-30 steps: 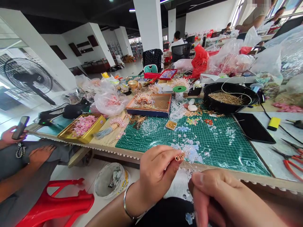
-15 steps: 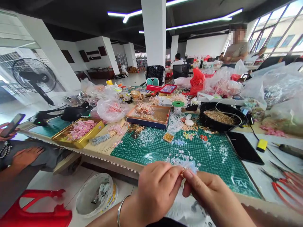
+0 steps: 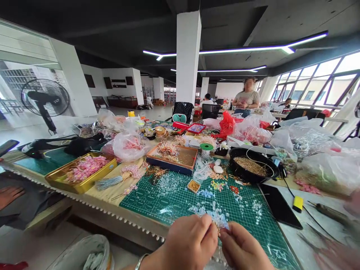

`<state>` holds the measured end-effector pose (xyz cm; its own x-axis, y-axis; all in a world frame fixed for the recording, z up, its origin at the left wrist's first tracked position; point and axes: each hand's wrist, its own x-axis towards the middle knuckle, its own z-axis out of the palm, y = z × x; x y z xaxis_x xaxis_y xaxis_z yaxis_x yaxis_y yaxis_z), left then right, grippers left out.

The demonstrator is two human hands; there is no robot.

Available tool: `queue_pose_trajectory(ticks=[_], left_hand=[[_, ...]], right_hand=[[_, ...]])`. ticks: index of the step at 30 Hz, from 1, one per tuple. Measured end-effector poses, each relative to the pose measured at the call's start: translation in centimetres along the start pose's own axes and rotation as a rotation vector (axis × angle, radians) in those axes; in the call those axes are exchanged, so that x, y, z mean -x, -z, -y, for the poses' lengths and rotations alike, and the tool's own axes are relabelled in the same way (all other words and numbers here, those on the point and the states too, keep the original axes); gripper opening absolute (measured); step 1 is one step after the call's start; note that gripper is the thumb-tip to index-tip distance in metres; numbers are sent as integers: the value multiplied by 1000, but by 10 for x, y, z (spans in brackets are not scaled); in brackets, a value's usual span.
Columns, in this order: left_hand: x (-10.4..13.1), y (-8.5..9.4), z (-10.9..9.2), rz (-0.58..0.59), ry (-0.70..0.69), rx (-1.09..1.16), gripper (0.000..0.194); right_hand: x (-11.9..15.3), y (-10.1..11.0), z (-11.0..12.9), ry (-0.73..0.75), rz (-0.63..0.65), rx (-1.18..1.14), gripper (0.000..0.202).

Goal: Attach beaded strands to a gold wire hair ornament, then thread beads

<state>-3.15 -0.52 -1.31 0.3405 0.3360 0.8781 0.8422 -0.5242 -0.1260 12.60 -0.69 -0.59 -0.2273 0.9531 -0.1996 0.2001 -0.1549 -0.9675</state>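
1. At the near edge of the worktop (image 3: 105, 197), btwn the two hands: a pale-blue beaded flower piece (image 3: 221, 217), petals & clear beads fanning away from the person, gold-coloured base down by the fingertips.
2. L hand (image 3: 191, 238): fingers curled tight, holding the piece nr its base; silver bracelet (image 3: 140, 260) on that wrist.
3. R hand (image 3: 242, 245): fingers narrow, tips drawn together right up against the piece's R side; can't tell if they grip the base or only touch it (too small & partly hidden there).
4. Beyond the hands, green cutting mat (image 3: 247, 215) w/ loose bits: clear beads (image 3: 168, 183), blue petals (image 3: 206, 193), yellowish petals (image 3: 218, 185), red beads (image 3: 234, 189), plus small sq. dish (image 3: 193, 192) of gold beads (image 3: 194, 185).
5. Nr mat's far side: shallow box (image 3: 184, 159), copper-coloured inside, w/ pinkish beaded piece (image 3: 168, 148) in it; green spool (image 3: 207, 146) just R of it.
6. On R: black bowl (image 3: 237, 173) of thin gold wires (image 3: 250, 166); nearer, black tablet (image 3: 281, 208), yellow item (image 3: 298, 203), dark-handled tool (image 3: 330, 214).
7. L of mat: gold tin (image 3: 97, 177) of pink flowers (image 3: 88, 167), nr a bundle of silver-wired stems (image 3: 109, 183).
8. Far L: co-worker's hand (image 3: 11, 195), below worktop level; floor fan (image 3: 45, 99) behind.
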Motion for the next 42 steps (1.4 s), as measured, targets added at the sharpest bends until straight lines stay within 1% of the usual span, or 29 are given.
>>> queue_pose_trajectory(ticks=[4, 6, 8, 12, 13, 14, 17, 19, 21, 23, 26, 30, 32, 35, 37, 39, 41, 42], left_hand=[[-4, -2, 6, -15, -201, 17, 14], [-5, -3, 8, -6, -261, 34, 14], [-5, -5, 7, -2, -245, 38, 15], [-4, -11, 4, 1, -94, 55, 17], [-4, -11, 4, 4, -95, 56, 16], [-5, -11, 4, 9, -140, 53, 15], [-8, -7, 7, 47, -354, 42, 12], [-10, -3, 9, 105, -406, 43, 15], [-11, 1, 10, 178, -396, 59, 19], [-10, 3, 8, 210, -373, 88, 20], [-8, 3, 5, 177, -306, 142, 15], [-1, 1, 3, 113, -228, 183, 12], [2, 2, 4, 100, -227, 187, 12], [5, 3, 7, 96, -283, 161, 12], [6, 3, 9, 114, -324, 150, 12], [6, 3, 10, 155, -330, 168, 14], [5, 1, 9, 222, -269, 223, 17], [5, 0, 9, 249, -202, 261, 17]], right_hand=[[-13, 4, -12, -46, 61, -58, 47], [-17, 6, -16, -70, 72, -98, 51], [-17, 8, -17, -82, 90, -133, 52], [-13, 9, -12, -59, 144, -257, 42], [-12, 10, -10, -61, 158, -293, 41], [-12, 10, -9, -74, 171, -321, 41], [-11, 11, -6, -120, 195, -359, 48], [-10, 13, -6, -138, 192, -361, 48], [-7, 14, -6, -154, 175, -373, 44], [-4, 15, -6, -160, 148, -396, 37], [3, 14, -4, -167, 125, -440, 34], [11, 11, 3, -177, 99, -460, 38], [13, 9, 6, -179, 91, -447, 38], [14, 7, 6, -173, 82, -432, 38], [13, 7, 5, -177, 79, -428, 39], [11, 8, 4, -181, 80, -406, 40], [10, 11, 4, -171, 81, -352, 42], [10, 12, 3, -159, 71, -312, 42]])
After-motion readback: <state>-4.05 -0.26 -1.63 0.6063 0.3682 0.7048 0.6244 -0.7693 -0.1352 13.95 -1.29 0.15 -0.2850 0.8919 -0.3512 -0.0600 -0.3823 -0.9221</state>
